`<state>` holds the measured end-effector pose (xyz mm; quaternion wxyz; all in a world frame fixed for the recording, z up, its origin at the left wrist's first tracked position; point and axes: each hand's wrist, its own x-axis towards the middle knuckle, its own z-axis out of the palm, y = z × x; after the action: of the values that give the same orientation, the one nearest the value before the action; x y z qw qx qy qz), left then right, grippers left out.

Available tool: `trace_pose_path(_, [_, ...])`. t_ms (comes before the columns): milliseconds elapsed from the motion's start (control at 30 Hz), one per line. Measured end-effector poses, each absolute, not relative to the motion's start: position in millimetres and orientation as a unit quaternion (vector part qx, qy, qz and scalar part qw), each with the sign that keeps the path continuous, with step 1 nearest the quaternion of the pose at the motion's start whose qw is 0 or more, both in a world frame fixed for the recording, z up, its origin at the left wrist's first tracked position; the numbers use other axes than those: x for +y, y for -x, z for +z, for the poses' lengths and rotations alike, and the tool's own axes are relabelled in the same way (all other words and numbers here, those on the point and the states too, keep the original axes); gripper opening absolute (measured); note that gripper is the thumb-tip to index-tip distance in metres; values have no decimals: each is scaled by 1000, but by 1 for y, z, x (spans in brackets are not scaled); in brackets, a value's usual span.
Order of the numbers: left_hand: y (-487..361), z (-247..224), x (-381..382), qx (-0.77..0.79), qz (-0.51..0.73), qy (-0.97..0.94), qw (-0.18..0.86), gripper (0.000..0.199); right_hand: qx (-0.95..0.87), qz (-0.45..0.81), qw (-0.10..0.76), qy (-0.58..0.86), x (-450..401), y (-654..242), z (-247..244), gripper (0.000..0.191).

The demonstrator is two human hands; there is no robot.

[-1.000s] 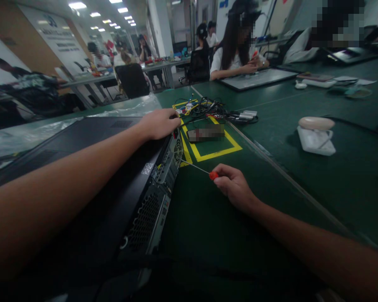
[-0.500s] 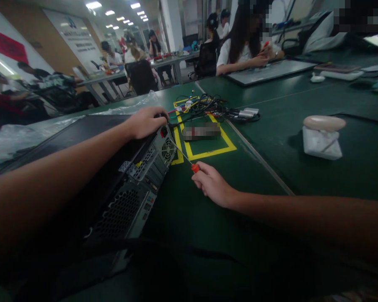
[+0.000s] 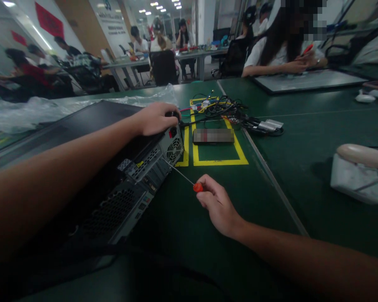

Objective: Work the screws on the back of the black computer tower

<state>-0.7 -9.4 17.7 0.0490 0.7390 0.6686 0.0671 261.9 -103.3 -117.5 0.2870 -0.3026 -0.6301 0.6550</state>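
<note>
A black desktop computer case [image 3: 104, 119] lies on the green table at the left, its metal rear panel [image 3: 159, 167] turned toward the right. My left hand [image 3: 159, 118] grips the far corner of the case, above the round fan grille, fingers curled over the edge. Something dark shows between its thumb and fingers; I cannot make out what. In my closed right hand [image 3: 218, 205] is a screwdriver [image 3: 198, 187] with an orange-red handle. The thin shaft points up and left, and its tip meets the rear panel below the fan grille; whether it sits on a screw is too small to tell.
Behind the case lies clear plastic wrap [image 3: 145, 98]. Tangled cables [image 3: 223, 107] and a blurred-out box [image 3: 213, 136] lie around yellow tape marks. A white open-lidded container [image 3: 355, 176] stands at the right. Across the table a person [image 3: 280, 58] works over a flat panel [image 3: 311, 81].
The screwdriver tip has moved from beside the fan grille to lower on the rear panel, my right hand shifting down with it. My left hand stays on the case. The view has turned left.
</note>
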Motion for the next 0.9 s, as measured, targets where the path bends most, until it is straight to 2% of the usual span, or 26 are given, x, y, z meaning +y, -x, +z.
trace_pose_path(233, [1,13,-11,648,91,-756,32,51,-651,617,294,330,-102,-256,-120,9])
trace_pose_path(667, [1,10,-9,640,93,-763,4,55,-652,492,275,507,-102,-235,-114,12])
trace_pose_path(900, [-2,12,-8,635,77,-768,3,60,-659,461,273,528,-105,-236,-113,14])
